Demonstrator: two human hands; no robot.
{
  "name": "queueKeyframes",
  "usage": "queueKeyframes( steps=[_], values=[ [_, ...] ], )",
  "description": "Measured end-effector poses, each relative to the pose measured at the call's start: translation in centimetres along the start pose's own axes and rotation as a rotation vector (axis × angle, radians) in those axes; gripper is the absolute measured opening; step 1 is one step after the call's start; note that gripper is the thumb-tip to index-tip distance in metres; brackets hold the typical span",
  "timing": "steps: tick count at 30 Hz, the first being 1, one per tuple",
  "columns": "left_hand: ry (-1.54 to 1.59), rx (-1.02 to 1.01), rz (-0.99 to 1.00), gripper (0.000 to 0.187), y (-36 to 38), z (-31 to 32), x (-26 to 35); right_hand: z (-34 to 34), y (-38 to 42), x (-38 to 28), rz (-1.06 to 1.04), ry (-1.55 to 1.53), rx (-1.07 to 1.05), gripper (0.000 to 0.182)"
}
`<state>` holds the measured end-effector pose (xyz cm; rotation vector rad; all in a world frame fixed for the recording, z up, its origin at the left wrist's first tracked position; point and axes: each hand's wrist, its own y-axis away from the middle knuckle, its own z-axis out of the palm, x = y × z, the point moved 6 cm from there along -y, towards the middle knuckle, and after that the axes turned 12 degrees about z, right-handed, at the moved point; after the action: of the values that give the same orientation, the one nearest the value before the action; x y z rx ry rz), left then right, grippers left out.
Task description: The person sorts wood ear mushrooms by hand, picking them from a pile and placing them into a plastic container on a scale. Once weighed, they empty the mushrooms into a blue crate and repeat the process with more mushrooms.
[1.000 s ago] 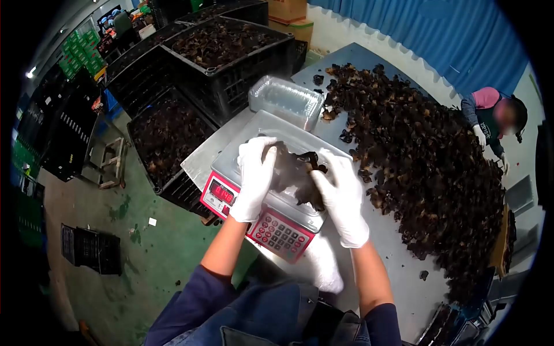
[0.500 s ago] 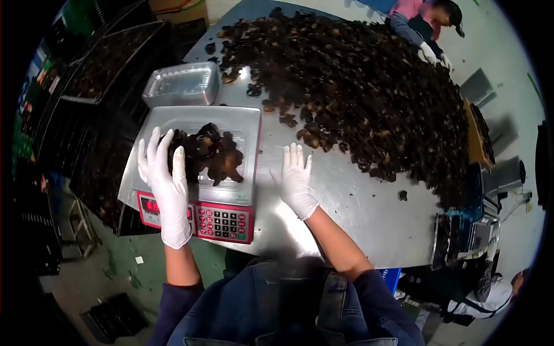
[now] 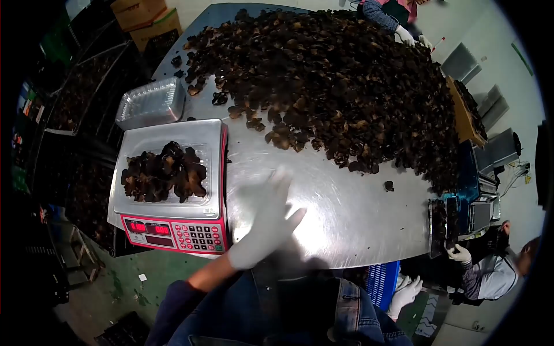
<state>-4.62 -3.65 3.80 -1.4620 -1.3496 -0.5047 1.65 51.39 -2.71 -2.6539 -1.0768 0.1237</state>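
My left hand [image 3: 265, 222], in a white glove, is over the bare metal table to the right of the scale. Motion blurs it, but the thumb stands away from the stretched fingers and nothing shows in it. Low at the right, my right hand [image 3: 405, 294], also gloved, is beside a blue plastic basket [image 3: 381, 285]. Its fingers look apart; I see nothing held. Dark wood ear mushrooms [image 3: 164, 173] lie in a clear plastic tray [image 3: 200, 151] on the red and silver digital scale [image 3: 218, 173], touched by neither hand.
A big heap of wood ear mushrooms [image 3: 340, 86] covers the back of the metal table [image 3: 358, 225]. Stacked clear trays [image 3: 151, 104] stand behind the scale. Black crates [image 3: 86, 86] line the left side. Co-workers' gloved hands [image 3: 405, 36] are at the back and a co-worker [image 3: 496, 277] is at right.
My left hand has left the mushrooms on the scale and moved right over the table. My right hand has gone from the tabletop down to the blue basket. The view has shifted.
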Motion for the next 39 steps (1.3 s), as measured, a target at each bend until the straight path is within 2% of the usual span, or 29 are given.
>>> queueKeyframes(
  steps=[1,2,3,4,6,7,8,10,12,13,15,16,18,19,22,23,26,28,30,31,32,34,35,36,38,39],
  values=[
    [-0.116,0.041,0.039,0.078,-1.2,2.1,-2.4,-1.0,0.2,-2.3,-0.162,-0.258,0.028,0.048],
    [-0.229,0.081,0.084,0.085,-3.3,3.6,-4.2,-2.7,0.9,-7.0,-0.319,-0.274,0.037,0.047],
    [-0.347,0.140,-0.049,0.085,-5.9,4.1,-5.3,-1.6,1.1,-10.2,-0.413,-0.456,0.033,0.051],
    [-0.465,0.200,-0.183,0.086,-8.1,4.3,-6.4,-5.1,2.2,-16.0,-0.488,-0.611,-0.034,0.052],
    [-0.626,0.174,-0.299,0.085,-10.3,5.2,-11.3,-4.5,1.6,-24.1,-0.571,-0.772,-0.095,0.055],
    [-0.621,0.117,-0.297,0.077,-10.4,5.6,-12.1,-6.4,1.7,-28.5,-0.633,-0.826,-0.124,0.057],
    [-0.630,0.114,-0.200,0.069,-9.7,6.3,-11.9,-6.7,1.3,-32.4,-0.682,-0.852,-0.122,0.060],
    [-0.614,0.009,-0.055,0.066,-7.6,7.3,-9.8,-6.1,1.0,-38.8,-0.782,-0.837,-0.018,0.065],
    [-0.605,-0.145,0.005,0.066,-5.1,8.7,-7.7,-4.4,1.5,-43.5,-0.806,-0.789,-0.068,0.067],
    [-0.615,-0.144,0.001,0.066,-3.8,8.6,-7.0,-3.7,2.3,-44.8,-0.874,-0.752,-0.067,0.065],
    [-0.493,-0.094,0.144,0.076,-1.7,8.0,-5.5,-3.3,4.5,-45.6,-0.973,-0.701,-0.124,0.061],
    [-0.496,-0.099,0.140,0.076,-1.1,7.7,-5.4,-3.4,5.9,-44.9,-1.000,-0.688,-0.180,0.058],
    [-0.595,-0.014,-0.057,0.092,0.2,6.1,-6.2,-4.2,8.5,-42.2,-1.063,-0.741,-0.181,0.052],
    [-0.652,-0.026,-0.034,0.105,0.5,6.0,-6.9,-4.4,9.8,-40.6,-1.092,-0.735,-0.194,0.052],
    [-0.653,-0.112,-0.056,0.108,-0.2,6.5,-5.6,-5.4,11.5,-37.5,-1.100,-0.761,-0.263,0.048],
    [-0.647,-0.116,-0.056,0.108,-0.3,6.6,-5.8,-6.0,11.1,-37.4,-1.055,-0.872,-0.271,0.045],
    [-0.654,-0.113,-0.079,0.115,-0.2,6.5,-6.5,-7.3,8.5,-39.1,-0.985,-1.012,-0.128,0.041],
    [-0.624,-0.103,-0.093,0.114,-0.1,6.5,-6.8,-6.6,6.6,-42.0,-0.923,-0.989,-0.149,0.047],
    [-0.620,-0.113,-0.108,0.115,-0.1,6.4,-6.8,-5.4,5.8,-45.4,-0.893,-0.876,-0.137,0.055],
    [-0.622,-0.105,-0.095,0.116,-0.1,6.5,-6.9,-4.5,5.8,-47.2,-0.907,-0.761,-0.199,0.062],
    [-0.621,-0.097,-0.079,0.116,0.0,6.5,-7.0,-5.4,6.7,-48.3,-0.940,-0.724,-0.231,0.064],
    [-0.617,-0.084,-0.089,0.116,0.0,6.3,-6.9,-5.6,9.8,-49.5,-1.124,-0.634,-0.162,0.066],
    [-0.612,-0.076,-0.092,0.116,-0.1,6.3,-6.9,-6.0,12.1,-49.1,-1.247,-0.578,-0.194,0.067],
    [-0.599,-0.083,-0.089,0.116,-0.1,6.4,-6.9,-6.2,14.6,-48.0,-1.364,-0.517,-0.227,0.068],
    [-0.537,0.015,-0.068,0.115,-0.2,6.0,-6.8,-5.5,18.1,-44.3,-1.426,-0.569,-0.118,0.057],
    [-0.554,0.044,-0.066,0.115,-0.1,6.1,-7.1,-6.1,18.8,-42.7,-1.433,-0.542,-0.209,0.055]
  ],
)
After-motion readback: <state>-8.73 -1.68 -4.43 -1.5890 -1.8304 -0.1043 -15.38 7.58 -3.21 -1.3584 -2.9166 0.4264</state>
